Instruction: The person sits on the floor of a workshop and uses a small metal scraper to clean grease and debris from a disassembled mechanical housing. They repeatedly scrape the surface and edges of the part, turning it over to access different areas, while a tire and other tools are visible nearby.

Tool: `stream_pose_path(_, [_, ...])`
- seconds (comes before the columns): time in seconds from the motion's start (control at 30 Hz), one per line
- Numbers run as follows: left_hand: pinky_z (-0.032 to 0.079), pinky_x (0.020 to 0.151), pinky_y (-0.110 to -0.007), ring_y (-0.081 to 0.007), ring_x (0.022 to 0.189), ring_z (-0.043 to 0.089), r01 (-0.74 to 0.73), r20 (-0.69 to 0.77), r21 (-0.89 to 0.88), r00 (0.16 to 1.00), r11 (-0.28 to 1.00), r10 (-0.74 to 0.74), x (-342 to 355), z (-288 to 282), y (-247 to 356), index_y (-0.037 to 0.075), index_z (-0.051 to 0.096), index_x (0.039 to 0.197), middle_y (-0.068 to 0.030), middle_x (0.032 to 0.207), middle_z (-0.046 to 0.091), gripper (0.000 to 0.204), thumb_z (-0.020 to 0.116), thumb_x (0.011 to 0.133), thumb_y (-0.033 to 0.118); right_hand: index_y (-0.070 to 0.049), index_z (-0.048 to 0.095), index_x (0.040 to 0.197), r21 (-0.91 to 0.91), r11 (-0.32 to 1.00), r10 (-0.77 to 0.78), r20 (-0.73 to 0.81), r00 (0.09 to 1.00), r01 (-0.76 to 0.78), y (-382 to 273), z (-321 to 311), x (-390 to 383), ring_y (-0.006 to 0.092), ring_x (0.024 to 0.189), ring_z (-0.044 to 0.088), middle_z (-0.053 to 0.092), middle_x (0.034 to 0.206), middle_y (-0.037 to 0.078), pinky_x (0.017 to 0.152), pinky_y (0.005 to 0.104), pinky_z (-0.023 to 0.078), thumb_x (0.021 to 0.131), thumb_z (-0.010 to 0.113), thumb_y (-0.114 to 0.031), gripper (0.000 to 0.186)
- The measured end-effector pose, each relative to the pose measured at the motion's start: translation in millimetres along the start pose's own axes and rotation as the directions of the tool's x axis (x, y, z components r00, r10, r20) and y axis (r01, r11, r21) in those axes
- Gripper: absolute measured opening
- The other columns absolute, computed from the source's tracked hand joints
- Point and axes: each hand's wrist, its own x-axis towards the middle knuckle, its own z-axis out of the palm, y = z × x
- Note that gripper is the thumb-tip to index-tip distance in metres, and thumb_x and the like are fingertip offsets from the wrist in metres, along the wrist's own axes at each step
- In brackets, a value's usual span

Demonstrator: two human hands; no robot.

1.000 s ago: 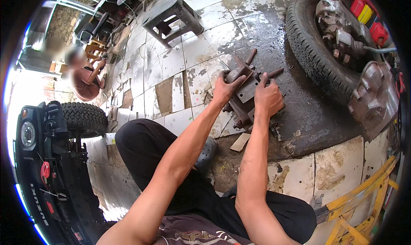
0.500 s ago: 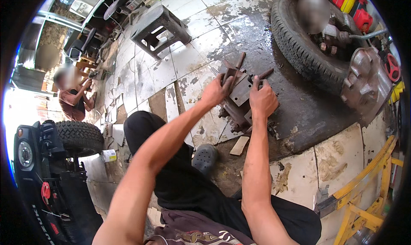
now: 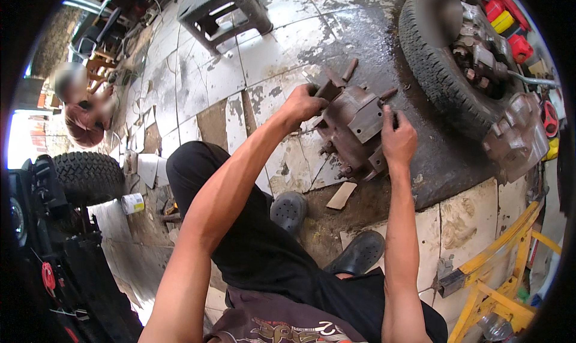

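A rusty brown metal housing (image 3: 355,127) with several protruding shafts lies on the oily tiled floor in front of me. My left hand (image 3: 305,105) grips its upper left corner. My right hand (image 3: 397,140) holds its right side, fingers wrapped over the edge. Both forearms reach forward over my black trousers and dark clogs.
A large tyre (image 3: 441,73) with greasy machine parts stands at the right, red and yellow containers behind it. A dark stool (image 3: 223,10) sits at the far middle. A vehicle with a knobby tyre (image 3: 87,175) is at the left, another person beyond it. A yellow frame (image 3: 498,271) is lower right.
The view has shifted closer to the housing. Both hands have stayed on it, the left one now curled more tightly round its upper left corner.
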Motion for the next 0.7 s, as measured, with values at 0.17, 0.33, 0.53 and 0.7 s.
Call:
stream_pose_path(0.17, [0.048, 0.061, -0.031, -0.0128, 0.069, 0.060, -0.043, -0.020, 0.009, 0.999, 0.999, 0.043, -14.9, -9.0, 3.2, -0.002, 0.067, 0.103, -0.0085, 0.081, 0.068, 0.041, 0.080, 0.081, 0.030, -0.002, 0.070, 0.095, -0.038, 0.999, -0.004, 0.014, 1.000, 0.005, -2.1, 0.6, -1.1, 0.0478, 0.085, 0.064, 0.068, 0.088, 0.026, 0.072, 0.0520, 0.049, 0.096, 0.054, -0.049, 0.049])
stream_pose_path(0.33, [0.052, 0.072, -0.036, -0.0221, 0.078, 0.067, -0.198, -0.069, 0.188, 0.974, 0.962, 0.214, -29.5, 11.7, -2.2, -0.002, 0.070, 0.105, -0.0157, 0.088, 0.071, 0.042, 0.076, 0.082, 0.033, -0.002, 0.068, 0.091, -0.095, 0.994, -0.047, 0.007, 0.999, 0.048, -2.6, 3.8, -1.1, 0.0467, 0.084, 0.063, 0.067, 0.090, 0.025, 0.071, 0.0517, 0.048, 0.096, 0.055, -0.047, 0.047])
stream_pose_path(0.53, [0.053, 0.076, -0.042, -0.0366, 0.080, 0.068, -0.308, -0.074, 0.182, 0.943, 0.934, 0.326, -27.6, 33.1, -8.8, 0.000, 0.073, 0.100, -0.0211, 0.086, 0.070, 0.035, 0.074, 0.080, 0.029, -0.002, 0.066, 0.089, -0.074, 0.997, -0.028, -0.008, 1.000, 0.027, -7.8, -0.3, -2.1, 0.0458, 0.083, 0.063, 0.067, 0.089, 0.023, 0.069, 0.0515, 0.048, 0.096, 0.055, -0.047, 0.047])
stream_pose_path(0.7, [0.046, 0.093, -0.045, -0.0368, 0.113, 0.057, -0.228, -0.228, 0.320, 0.923, 0.919, 0.309, -24.5, 49.0, -18.5, 0.001, 0.067, 0.111, -0.0228, 0.117, 0.061, 0.055, 0.079, 0.076, 0.042, -0.004, 0.067, 0.089, -0.128, 0.992, -0.013, -0.033, 0.999, 0.009, -8.9, 0.7, -3.6, 0.0445, 0.082, 0.064, 0.068, 0.089, 0.021, 0.069, 0.0516, 0.049, 0.096, 0.054, -0.048, 0.046])
